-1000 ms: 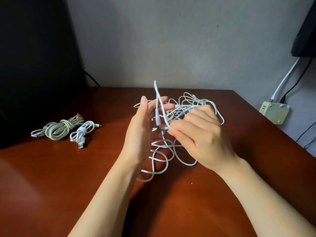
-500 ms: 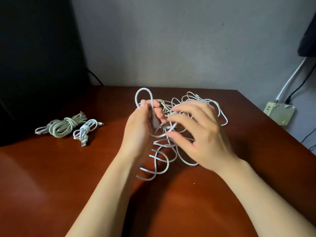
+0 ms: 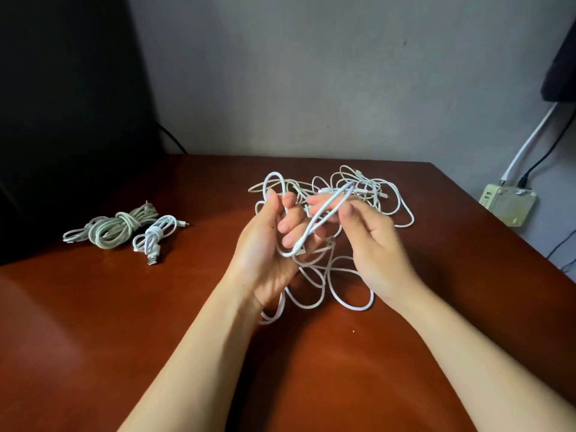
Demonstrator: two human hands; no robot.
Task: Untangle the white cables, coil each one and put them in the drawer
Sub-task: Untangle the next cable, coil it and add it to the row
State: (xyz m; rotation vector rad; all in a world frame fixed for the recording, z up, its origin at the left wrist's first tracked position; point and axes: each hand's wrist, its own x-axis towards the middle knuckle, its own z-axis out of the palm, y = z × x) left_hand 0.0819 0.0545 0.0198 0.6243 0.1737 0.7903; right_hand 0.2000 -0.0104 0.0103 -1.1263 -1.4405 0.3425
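Thin white cables (image 3: 325, 213) loosely tangled

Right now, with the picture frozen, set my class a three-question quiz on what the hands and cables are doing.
1. True or false: the left hand and the right hand both hold strands of the white cable tangle.
2. How many coiled bundles lie on the table, off to the person's left? A) one B) two C) four
3. Short answer: can the drawer be seen in this view?

Key: 1 true; 2 B; 3 no, no drawer shows in the picture.
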